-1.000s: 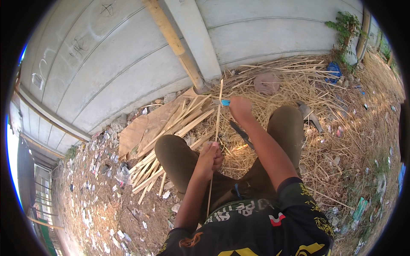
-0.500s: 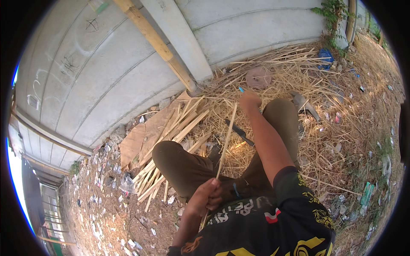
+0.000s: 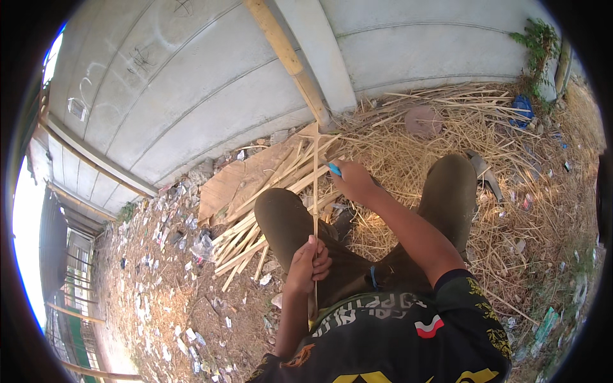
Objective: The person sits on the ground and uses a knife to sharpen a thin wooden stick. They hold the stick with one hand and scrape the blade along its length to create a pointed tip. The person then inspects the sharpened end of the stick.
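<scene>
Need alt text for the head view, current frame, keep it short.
Seen from above, a seated person holds a thin bamboo strip upright in the left hand, while the right hand holds a blue-handled tool near it. A pile of split bamboo slats and straw-like shavings lies on littered ground by a grey concrete wall.

We sit on the ground with both knees raised, facing the grey concrete panel wall (image 3: pixel 211 83). The thin pale bamboo strip (image 3: pixel 315 191) stands upright between the knees; our left hand (image 3: pixel 308 265) grips it low, near the lap, and our right hand (image 3: pixel 353 182) lies ahead and to the right, just beside its upper part. A pile of split bamboo slats (image 3: pixel 268 198) lies left of the left knee, over a flat brown board (image 3: pixel 233 182). A thick bamboo pole (image 3: pixel 287 57) leans against the wall, ahead. Dry straw litter (image 3: pixel 447 115) spreads right, along the wall's foot.
</scene>
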Demonstrator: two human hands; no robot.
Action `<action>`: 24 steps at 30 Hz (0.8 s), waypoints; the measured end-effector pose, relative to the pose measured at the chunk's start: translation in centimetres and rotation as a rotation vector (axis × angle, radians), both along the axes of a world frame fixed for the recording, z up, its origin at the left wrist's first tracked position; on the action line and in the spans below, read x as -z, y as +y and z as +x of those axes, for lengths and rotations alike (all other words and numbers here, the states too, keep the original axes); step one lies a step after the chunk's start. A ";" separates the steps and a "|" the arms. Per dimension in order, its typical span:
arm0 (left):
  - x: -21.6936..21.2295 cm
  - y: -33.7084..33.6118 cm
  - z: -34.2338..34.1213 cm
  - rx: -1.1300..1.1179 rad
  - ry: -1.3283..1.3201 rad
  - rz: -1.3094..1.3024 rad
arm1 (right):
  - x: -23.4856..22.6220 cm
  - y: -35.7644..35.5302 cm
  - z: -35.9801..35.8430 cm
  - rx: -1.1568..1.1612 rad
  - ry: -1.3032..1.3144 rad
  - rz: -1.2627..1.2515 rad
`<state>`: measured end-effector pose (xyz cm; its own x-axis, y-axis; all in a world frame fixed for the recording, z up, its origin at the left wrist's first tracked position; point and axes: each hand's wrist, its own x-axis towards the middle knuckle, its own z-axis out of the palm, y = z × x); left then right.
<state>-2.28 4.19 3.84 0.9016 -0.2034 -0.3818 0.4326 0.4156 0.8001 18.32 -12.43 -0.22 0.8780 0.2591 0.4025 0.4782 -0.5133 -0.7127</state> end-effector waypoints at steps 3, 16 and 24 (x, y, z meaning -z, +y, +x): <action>0.6 0.0 -0.4 0.026 -0.030 0.019 | -0.6 -0.6 -1.2 -0.043 -0.053 -0.078; -0.3 -0.9 0.6 -0.014 -0.054 0.205 | 1.4 0.9 -1.1 0.149 0.412 0.208; 0.2 -0.4 5.3 -0.036 -0.110 0.258 | -0.3 1.3 -2.7 0.002 -0.201 -0.334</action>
<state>3.03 3.78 3.64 0.9453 -0.0796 -0.3163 0.3260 0.2057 0.9227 15.66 -11.16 0.11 0.7907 0.4034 0.4605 0.5900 -0.7026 -0.3978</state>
